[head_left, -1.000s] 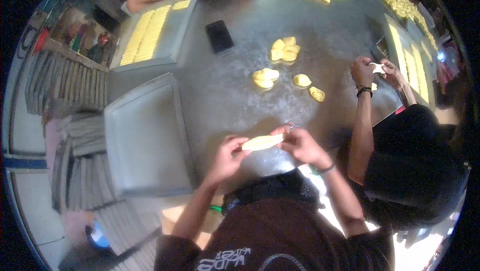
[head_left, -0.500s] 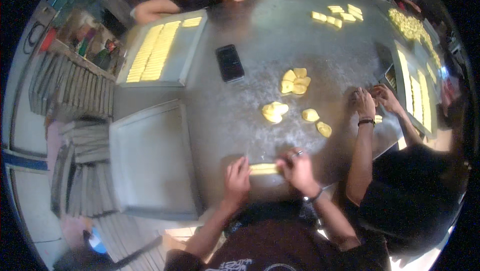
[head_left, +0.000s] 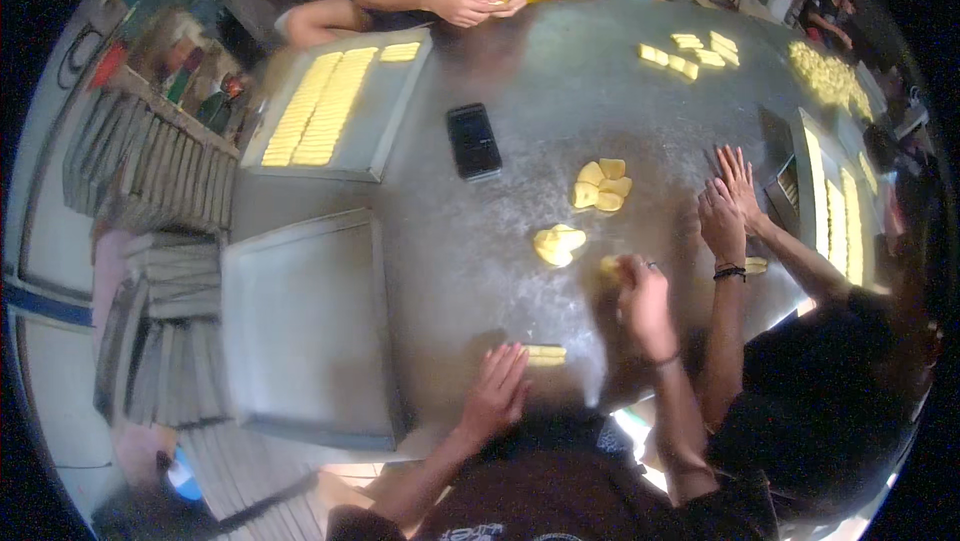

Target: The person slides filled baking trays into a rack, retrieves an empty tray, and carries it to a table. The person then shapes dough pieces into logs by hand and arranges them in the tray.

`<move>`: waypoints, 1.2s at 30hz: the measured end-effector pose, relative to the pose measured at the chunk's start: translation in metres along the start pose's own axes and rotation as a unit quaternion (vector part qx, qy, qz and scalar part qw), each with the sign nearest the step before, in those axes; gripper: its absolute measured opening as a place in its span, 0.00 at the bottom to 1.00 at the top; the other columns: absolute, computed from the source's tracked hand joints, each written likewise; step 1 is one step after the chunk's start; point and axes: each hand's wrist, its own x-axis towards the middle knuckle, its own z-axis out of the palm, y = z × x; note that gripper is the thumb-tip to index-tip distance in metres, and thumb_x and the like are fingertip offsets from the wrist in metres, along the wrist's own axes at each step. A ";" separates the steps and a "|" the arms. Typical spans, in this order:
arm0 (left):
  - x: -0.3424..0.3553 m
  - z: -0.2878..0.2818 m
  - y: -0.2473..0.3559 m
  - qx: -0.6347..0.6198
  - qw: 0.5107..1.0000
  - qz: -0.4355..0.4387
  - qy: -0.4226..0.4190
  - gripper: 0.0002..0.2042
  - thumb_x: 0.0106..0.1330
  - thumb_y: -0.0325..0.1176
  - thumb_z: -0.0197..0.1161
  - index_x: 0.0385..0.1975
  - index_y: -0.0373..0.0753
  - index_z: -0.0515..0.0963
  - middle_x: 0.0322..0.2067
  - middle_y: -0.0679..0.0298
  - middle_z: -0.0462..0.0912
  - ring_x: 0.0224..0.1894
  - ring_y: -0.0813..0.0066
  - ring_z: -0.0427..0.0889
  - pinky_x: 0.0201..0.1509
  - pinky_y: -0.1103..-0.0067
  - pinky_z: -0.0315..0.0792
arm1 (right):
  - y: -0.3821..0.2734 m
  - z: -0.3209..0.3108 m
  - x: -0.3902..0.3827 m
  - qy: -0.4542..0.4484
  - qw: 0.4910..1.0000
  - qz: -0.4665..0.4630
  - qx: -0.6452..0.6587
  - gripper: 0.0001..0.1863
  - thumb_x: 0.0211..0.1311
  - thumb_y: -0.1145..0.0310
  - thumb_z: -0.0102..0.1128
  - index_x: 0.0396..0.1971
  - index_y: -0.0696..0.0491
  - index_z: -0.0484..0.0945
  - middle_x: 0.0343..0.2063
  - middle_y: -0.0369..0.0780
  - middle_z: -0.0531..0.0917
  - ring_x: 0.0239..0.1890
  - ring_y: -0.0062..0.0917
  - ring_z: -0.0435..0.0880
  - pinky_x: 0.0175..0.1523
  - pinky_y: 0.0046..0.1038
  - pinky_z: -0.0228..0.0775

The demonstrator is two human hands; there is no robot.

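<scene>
Beside two short yellow dough rolls (head_left: 546,355) lying side by side, my left hand (head_left: 497,386) rests on the metal table with its fingers stretched out. Its fingertips touch the rolls' left end. My right hand (head_left: 645,306) is farther out and to the right, slightly blurred, with curled fingers at a flattened yellow dough piece (head_left: 610,267). The hand covers part of that piece and the table behind it. Beyond it lie a small heap of dough pieces (head_left: 558,244) and a cluster of dough rounds (head_left: 602,184).
An empty metal tray (head_left: 305,331) is at left, with a tray of dough rolls (head_left: 390,131) behind it. A black phone (head_left: 473,141) lies mid-table. At right a co-worker's hands (head_left: 728,206) press on the table; another person's hands (head_left: 485,6) work at the far edge.
My right hand has left the dough rolls and reached forward right to the loose dough pieces. My left hand stays at the rolls, its fingers now flatter. The co-worker's hands at right have spread flat.
</scene>
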 end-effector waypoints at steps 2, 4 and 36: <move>0.009 -0.012 0.013 -0.121 0.989 -0.082 0.036 0.21 0.63 0.31 0.58 0.56 0.34 0.68 0.52 0.49 0.74 0.56 0.58 0.73 0.59 0.63 0.66 | -0.027 -0.016 -0.016 -0.091 0.990 0.013 0.105 0.07 0.58 0.76 0.54 0.35 0.61 0.77 0.26 0.50 0.80 0.30 0.33 0.81 0.37 0.30 0.71; 0.017 -0.013 0.028 -0.259 0.945 -0.194 0.057 0.20 0.64 0.31 0.58 0.55 0.33 0.69 0.49 0.52 0.76 0.51 0.64 0.75 0.55 0.68 0.69 | -0.061 -0.026 -0.031 -0.212 0.947 0.096 0.219 0.10 0.60 0.70 0.57 0.37 0.61 0.78 0.31 0.51 0.82 0.33 0.30 0.82 0.39 0.28 0.72; -0.025 -0.033 0.068 -0.628 0.715 -0.294 0.086 0.21 0.72 0.47 0.44 0.54 0.38 0.68 0.42 0.64 0.78 0.41 0.79 0.77 0.43 0.82 0.73 | -0.113 -0.060 -0.158 -0.291 0.695 0.223 0.618 0.08 0.62 0.72 0.56 0.40 0.56 0.77 0.37 0.35 0.81 0.41 0.21 0.77 0.48 0.24 0.68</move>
